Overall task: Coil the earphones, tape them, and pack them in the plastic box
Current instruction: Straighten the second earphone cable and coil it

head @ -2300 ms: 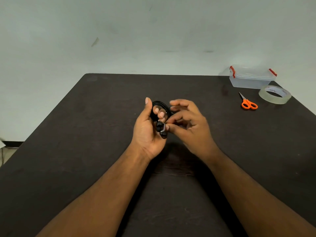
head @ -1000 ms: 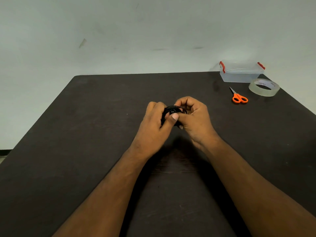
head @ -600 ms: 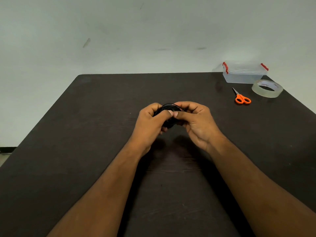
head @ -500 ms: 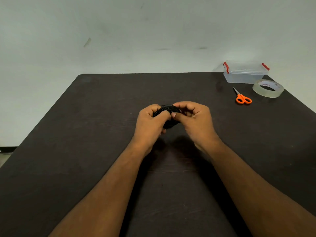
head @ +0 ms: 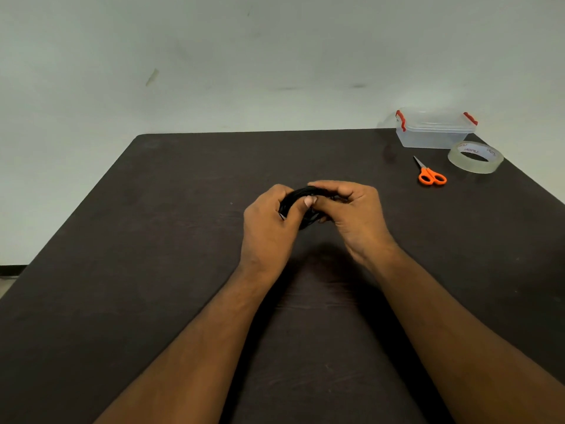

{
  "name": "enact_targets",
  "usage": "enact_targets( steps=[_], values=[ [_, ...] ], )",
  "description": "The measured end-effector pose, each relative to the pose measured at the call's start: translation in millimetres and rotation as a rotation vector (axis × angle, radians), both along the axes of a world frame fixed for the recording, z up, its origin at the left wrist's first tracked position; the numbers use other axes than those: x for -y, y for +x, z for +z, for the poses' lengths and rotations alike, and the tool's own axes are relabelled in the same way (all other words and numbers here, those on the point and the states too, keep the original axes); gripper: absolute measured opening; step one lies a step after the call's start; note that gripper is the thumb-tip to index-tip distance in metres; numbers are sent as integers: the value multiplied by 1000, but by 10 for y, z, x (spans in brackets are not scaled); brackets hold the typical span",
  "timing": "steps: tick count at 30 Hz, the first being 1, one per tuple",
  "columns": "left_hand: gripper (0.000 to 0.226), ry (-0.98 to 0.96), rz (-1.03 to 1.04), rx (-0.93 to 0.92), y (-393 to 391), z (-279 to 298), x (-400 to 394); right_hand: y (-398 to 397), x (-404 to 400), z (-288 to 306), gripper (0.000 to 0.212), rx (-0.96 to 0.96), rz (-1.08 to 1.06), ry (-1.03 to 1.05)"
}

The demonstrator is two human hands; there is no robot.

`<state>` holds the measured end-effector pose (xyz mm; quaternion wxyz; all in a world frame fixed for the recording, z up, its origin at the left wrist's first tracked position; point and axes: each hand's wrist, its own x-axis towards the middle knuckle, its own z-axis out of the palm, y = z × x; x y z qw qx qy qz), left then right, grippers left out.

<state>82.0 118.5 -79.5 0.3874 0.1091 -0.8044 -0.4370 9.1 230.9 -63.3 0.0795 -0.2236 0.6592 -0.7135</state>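
Since the earlier frame your left hand (head: 269,221) and right hand (head: 351,212) have barely shifted; both still grip the black coiled earphones (head: 301,194) above the middle of the dark table (head: 153,240). At the far right corner, well apart and unobstructed, stand one lidded clear plastic box with red clips (head: 434,130), one pair of orange-handled scissors (head: 429,174) and one clear tape roll (head: 475,157). The print inside the roll's core is not legible.

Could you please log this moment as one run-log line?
step: coiling | left hand: holds earphones | right hand: holds earphones | tape, box: untouched
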Motion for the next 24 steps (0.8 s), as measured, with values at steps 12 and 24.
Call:
enact_targets(
  steps=[12,24],
  values=[
    [4,159,-1,-15,46,78,-76,-42,20,-74,14,-471,-248,303],
    [18,40,-206,212,16,15,-49,-19,-28,-69,23,-466,-224,276]
  ],
)
